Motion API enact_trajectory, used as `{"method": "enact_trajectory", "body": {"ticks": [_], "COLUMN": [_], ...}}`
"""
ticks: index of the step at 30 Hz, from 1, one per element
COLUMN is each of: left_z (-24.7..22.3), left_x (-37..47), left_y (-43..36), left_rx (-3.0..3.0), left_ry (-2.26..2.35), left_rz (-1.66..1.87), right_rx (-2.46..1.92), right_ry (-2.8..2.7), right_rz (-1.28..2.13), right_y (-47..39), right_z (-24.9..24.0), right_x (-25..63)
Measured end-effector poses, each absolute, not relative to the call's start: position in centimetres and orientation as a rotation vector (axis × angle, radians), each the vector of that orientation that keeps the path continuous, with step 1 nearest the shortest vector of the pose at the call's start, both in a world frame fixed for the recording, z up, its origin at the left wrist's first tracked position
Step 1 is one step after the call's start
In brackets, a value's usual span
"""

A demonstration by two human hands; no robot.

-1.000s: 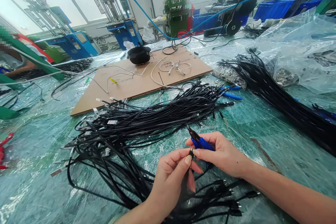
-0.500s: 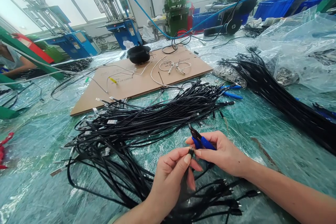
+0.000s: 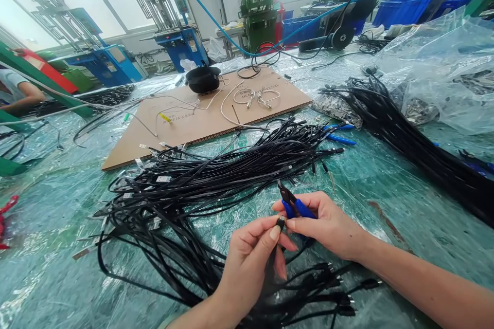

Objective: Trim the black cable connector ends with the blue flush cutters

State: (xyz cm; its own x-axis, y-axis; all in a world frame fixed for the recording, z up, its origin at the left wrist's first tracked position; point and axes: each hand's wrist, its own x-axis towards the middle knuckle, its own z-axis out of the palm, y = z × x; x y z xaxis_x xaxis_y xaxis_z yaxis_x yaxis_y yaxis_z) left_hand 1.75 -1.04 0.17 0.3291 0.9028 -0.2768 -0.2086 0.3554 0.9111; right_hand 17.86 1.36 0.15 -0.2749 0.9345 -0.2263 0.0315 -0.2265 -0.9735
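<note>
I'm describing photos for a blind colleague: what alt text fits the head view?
The left hand pinches a small black connector while the right hand holds blue-handled cutters, at a plastic-covered table strewn with black cables.

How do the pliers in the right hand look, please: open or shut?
The pliers appear open: their handles spread apart in the right hand; tips unclear.

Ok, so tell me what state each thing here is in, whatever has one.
Left hand: closed, pinching a connector
Black connector: held, metal end exposed
Right hand: closed around cutters
Blue-handled cutters: held, tips pointing away; jaws too small to judge
Middle black cables: loosely heaped
Cardboard: lying flat
Clear plastic: crumpled
</note>
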Motion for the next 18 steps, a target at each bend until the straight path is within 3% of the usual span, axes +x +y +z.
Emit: {"method": "enact_trajectory", "body": {"ticks": [18], "left_z": [0.07], "left_x": [1.71], "left_y": [-0.93], "left_rx": [0.82], "left_ry": [0.934], "left_rz": [0.84], "right_rx": [-1.247], "right_ry": [-1.252], "right_rz": [1.685], "right_y": [1.48], "right_z": [0.23], "right_x": [17.88]}}
